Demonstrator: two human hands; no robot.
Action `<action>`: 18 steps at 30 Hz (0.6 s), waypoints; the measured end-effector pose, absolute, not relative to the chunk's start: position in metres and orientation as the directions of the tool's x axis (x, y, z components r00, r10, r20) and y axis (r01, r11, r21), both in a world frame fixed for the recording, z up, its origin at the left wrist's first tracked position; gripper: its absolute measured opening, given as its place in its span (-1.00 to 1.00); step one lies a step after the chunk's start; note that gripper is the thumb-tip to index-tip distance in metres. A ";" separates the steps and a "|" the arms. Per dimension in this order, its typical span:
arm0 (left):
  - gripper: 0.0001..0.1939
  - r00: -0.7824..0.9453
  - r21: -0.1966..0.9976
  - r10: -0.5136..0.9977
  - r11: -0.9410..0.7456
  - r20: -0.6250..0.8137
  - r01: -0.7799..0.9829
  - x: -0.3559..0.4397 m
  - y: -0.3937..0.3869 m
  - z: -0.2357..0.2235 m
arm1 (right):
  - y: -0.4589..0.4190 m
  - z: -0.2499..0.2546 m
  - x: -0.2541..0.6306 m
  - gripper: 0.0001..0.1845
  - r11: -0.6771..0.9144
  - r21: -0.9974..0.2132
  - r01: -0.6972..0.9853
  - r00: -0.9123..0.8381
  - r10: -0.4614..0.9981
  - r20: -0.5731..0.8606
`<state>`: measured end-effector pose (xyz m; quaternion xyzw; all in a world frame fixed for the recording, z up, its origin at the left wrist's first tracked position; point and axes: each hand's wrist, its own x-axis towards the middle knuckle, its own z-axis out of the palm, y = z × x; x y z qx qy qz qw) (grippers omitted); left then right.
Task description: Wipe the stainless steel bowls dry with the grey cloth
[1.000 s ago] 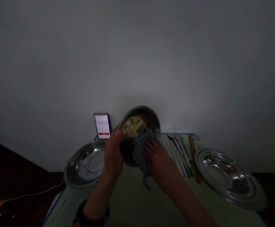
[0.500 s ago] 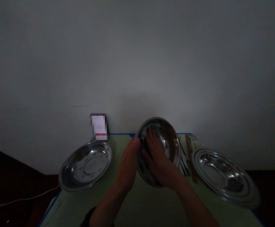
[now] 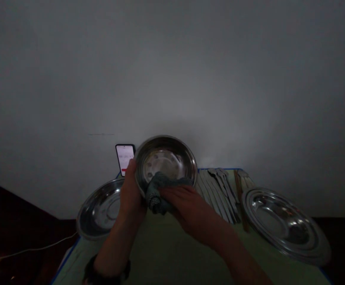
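Ok, hands (image 3: 190, 208) + cloth (image 3: 157, 194) @ bowl (image 3: 164, 163) edge, platter (image 3: 270, 222) well apart.

The bowl (image 3: 168, 163) is silver; the cloth (image 3: 157, 189) is grey-green, finely patterned at its near end; the tabletop (image 3: 172, 253) is green with blue edging (image 3: 234, 169)

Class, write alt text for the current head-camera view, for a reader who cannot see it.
The left hand holds a metal bowl; the right hand holds a cloth at its near rim. A second bowl sits on the table at left, cutlery and a wide dish at right.
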<state>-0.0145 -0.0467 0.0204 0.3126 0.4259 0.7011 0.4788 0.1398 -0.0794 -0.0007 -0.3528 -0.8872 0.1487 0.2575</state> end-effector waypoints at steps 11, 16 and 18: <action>-0.44 -0.079 0.976 0.979 -0.195 0.188 -0.094 -0.032 -0.037 0.013 | -0.070 0.009 0.213 -0.77 0.524 -0.773 0.358 -0.429 0.828 0.363; -0.42 0.139 0.944 0.990 0.023 0.025 -0.331 -0.032 -0.043 0.016 | -0.077 0.015 0.212 -0.77 0.574 -0.684 0.451 -0.502 0.796 0.337; -0.46 0.121 0.926 0.992 0.074 -0.031 -0.371 -0.030 -0.046 0.018 | -0.081 0.018 0.202 -0.68 0.618 -0.612 0.494 -0.553 0.766 0.327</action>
